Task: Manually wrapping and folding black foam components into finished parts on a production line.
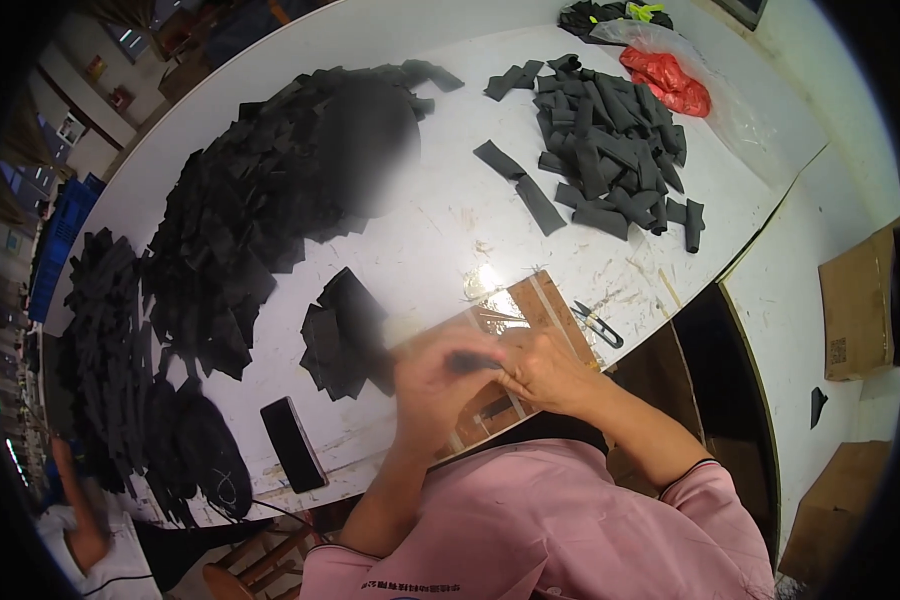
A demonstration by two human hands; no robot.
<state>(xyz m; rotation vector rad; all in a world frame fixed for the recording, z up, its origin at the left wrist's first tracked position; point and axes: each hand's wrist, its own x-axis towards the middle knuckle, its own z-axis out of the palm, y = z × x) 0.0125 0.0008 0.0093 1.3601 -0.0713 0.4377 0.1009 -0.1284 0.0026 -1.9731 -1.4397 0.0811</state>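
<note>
In the head view, holds a dark piece (465, 363) in front of the chest, above a brown board (537, 297) at the near edge of the table (420, 250). Curls the left hand (430, 372) round it, fingers closed on it, outlines softened by blur. Has the right hand (547, 369) against the right end of it, fingers bent inward; cannot tell if pinching or merely touching. Covers much of the board with hands and wrists.

Has snips (600, 326) just right of the board, and a small pile (340, 320) of dark cloth close by on the left, partly lost in blur. Has a phone (293, 445) lying flat to the left of the left forearm.

Faces a large pile (235, 185) crowding the far left, part smudged over, with strips (98, 350) heaped along the left edge. Faces a heap of rolls (610, 150) at far right, with a red bag (670, 82) and a clear bag (745, 115) behind. Has cartons (858, 305) off to the right, a stool (255, 568) at lower left, and a blue crate (62, 235) beyond the table's left edge.
</note>
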